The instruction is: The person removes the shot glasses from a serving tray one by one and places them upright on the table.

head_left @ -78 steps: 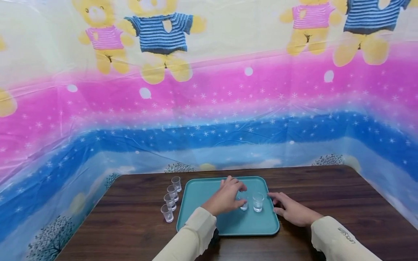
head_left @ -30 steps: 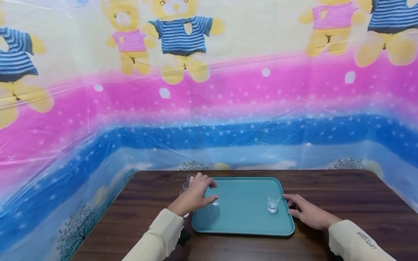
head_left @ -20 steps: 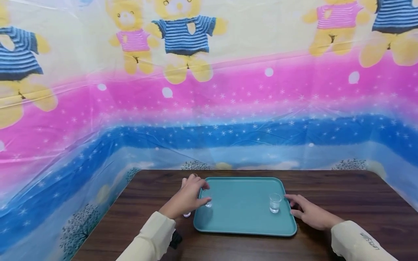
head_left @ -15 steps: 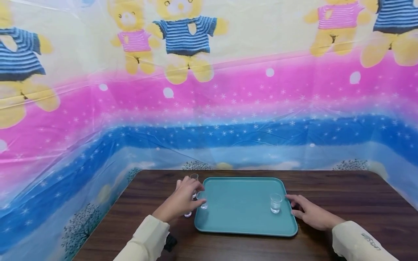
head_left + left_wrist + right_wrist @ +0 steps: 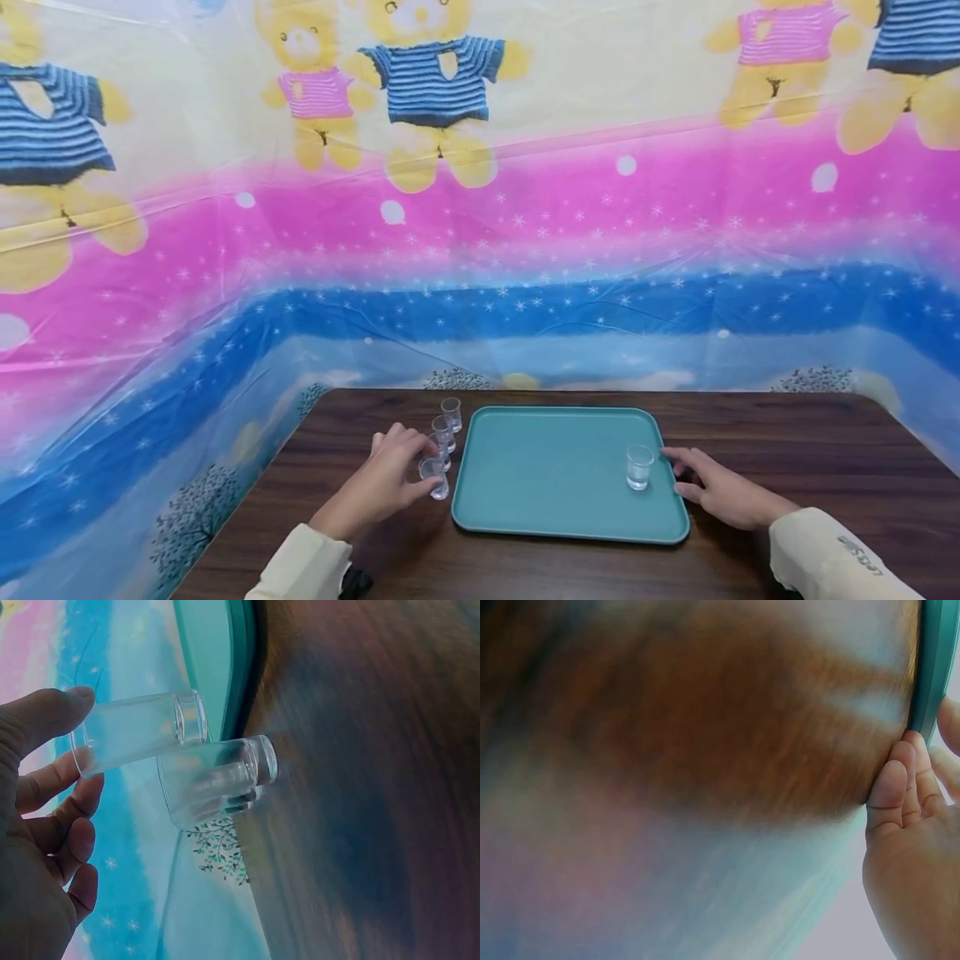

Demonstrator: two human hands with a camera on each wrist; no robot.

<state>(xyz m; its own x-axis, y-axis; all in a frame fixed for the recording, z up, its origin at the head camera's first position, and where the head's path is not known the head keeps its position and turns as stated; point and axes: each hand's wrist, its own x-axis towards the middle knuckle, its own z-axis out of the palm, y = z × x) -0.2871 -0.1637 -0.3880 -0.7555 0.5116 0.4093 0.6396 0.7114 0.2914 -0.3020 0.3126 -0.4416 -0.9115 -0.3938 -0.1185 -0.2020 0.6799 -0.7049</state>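
My left hand (image 5: 386, 479) pinches a clear shot glass (image 5: 142, 731) near its rim between thumb and index finger. In the left wrist view its base hangs clear of the wooden table, beside another standing shot glass (image 5: 217, 780). The head view shows it just left of the green tray (image 5: 555, 479), overlapping the near end of a row of clear shot glasses (image 5: 452, 413). One shot glass (image 5: 639, 467) stands upright on the tray's right side. My right hand (image 5: 727, 492) touches the tray's right edge with relaxed fingers; the right wrist view shows its fingertips (image 5: 889, 784) at the edge.
The dark wooden table (image 5: 795, 458) extends around the tray on all sides. Behind it hangs a printed curtain (image 5: 525, 300) with bears and snowflakes, which also runs along the left and right sides.
My left hand has carried a shot glass from the tray's right half leftward, past the tray's left rim to the row of glasses. My right hand stays at the tray's edge.
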